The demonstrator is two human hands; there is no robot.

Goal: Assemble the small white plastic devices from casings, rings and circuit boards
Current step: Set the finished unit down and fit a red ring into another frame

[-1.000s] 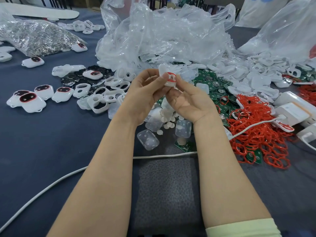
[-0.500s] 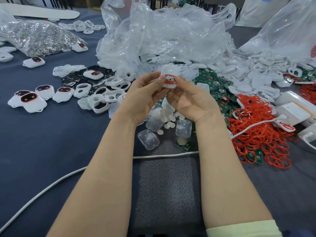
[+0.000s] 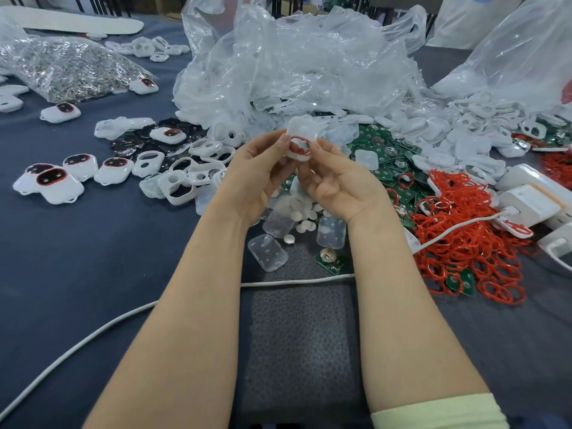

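**Both hands pinch one white casing with a red ring**

The grip is a two-handed pinch. The left hand (image 3: pixel 257 171) and the right hand (image 3: pixel 337 184) each curl thumb and fingertips round a small white casing (image 3: pixel 301 131), held up between them above the worktop (image 3: pixel 77 258). A red ring (image 3: pixel 298 140) sits on the casing's near face. The fingertips cover both its sides, so whether it is fully seated cannot be told. The casing's far end is pale and blends into the plastic behind it.

Just below the grip, partly hidden by the wrists, lie small white discs (image 3: pixel 305 216) and clear covers (image 3: pixel 267 252). A single green board (image 3: pixel 332 260) lies beside them.

Right of the grip is a heap of circuit boards (image 3: pixel 390 162), and nearer the person a tangle of loose red rings (image 3: pixel 464 243). White boxes (image 3: pixel 526 202) beyond them are cut off by the frame's edge.

Behind the grip, crumpled clear bags (image 3: pixel 309 66) lie over more white parts, which are hard to make out beneath the folds.

Left of the grip lie open white shells (image 3: pixel 182 187) over dark pieces. Further left are finished devices (image 3: pixel 55 184) with dark, red-rimmed faces. Far to the left is a bag of shiny metal bits (image 3: pixel 68 66), too small to identify.

A white cable (image 3: pixel 93 332) passes under the forearms and leaves the frame at the lower left.
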